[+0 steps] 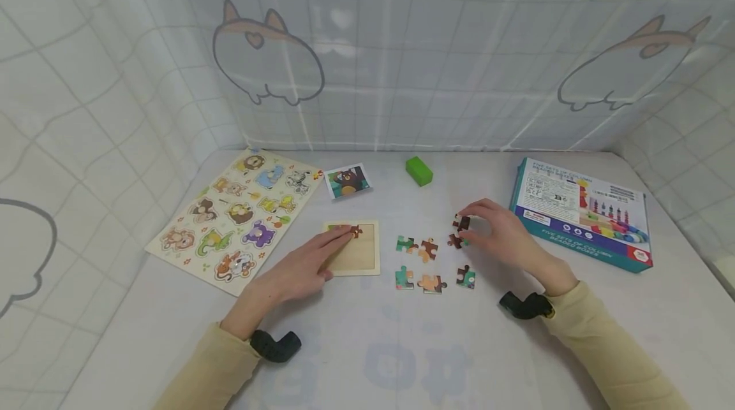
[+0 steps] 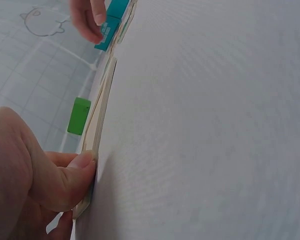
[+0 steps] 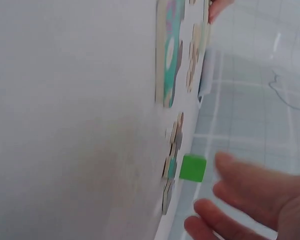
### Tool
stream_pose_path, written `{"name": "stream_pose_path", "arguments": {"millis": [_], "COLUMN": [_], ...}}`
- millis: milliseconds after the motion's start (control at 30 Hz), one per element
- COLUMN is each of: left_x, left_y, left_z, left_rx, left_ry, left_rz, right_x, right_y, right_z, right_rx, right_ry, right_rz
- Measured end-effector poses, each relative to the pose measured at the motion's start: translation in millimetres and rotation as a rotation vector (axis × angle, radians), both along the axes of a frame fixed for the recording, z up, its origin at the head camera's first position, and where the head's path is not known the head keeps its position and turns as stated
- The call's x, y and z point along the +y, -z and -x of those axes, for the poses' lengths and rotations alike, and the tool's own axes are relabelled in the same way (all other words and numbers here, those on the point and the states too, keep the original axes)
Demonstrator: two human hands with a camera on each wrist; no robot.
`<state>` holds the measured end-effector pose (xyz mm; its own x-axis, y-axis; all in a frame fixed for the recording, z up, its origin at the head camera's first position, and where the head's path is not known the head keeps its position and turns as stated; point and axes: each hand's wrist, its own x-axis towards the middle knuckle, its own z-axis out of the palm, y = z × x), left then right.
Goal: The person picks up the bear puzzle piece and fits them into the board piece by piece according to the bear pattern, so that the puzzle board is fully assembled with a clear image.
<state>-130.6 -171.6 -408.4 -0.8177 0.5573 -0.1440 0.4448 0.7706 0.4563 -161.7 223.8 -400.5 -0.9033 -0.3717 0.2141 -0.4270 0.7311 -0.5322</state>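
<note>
My left hand [image 1: 301, 263] grips the left side of a shallow wooden puzzle tray [image 1: 376, 250], its thumb at the near edge in the left wrist view. Its index fingertip reaches a brown jigsaw piece [image 1: 357, 231] inside the tray's far side. My right hand [image 1: 501, 234] hovers over dark brown jigsaw pieces [image 1: 455, 241] on the right. In the right wrist view its thumb and fingers are spread apart with nothing between them. Between the hands lie several more pieces, such as a green-and-brown one [image 1: 406, 244] and an orange one [image 1: 430, 284].
A picture card of a bear [image 1: 348, 181] and a green block [image 1: 419, 171] lie beyond the tray. On the left is an animal puzzle board [image 1: 230, 222]. A boxed bead set [image 1: 582, 212] stands at the right, and a patterned curtain [image 1: 390, 46] closes off the back.
</note>
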Motion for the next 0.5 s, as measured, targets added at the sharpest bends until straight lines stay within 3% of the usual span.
{"name": "stream_pose_path", "arguments": {"millis": [200, 500], "left_x": [0.0, -0.5], "left_y": [-0.2, 0.4], "left_z": [0.7, 0.9], "left_rx": [0.001, -0.001], "left_ry": [0.000, 0.002], "left_rz": [0.004, -0.002], "right_x": [5.6, 2.6], "right_y": [3.5, 17.6], "right_z": [4.4, 7.5], "right_rx": [0.016, 0.069], "right_ry": [0.026, 0.054], "right_rz": [0.020, -0.094]}}
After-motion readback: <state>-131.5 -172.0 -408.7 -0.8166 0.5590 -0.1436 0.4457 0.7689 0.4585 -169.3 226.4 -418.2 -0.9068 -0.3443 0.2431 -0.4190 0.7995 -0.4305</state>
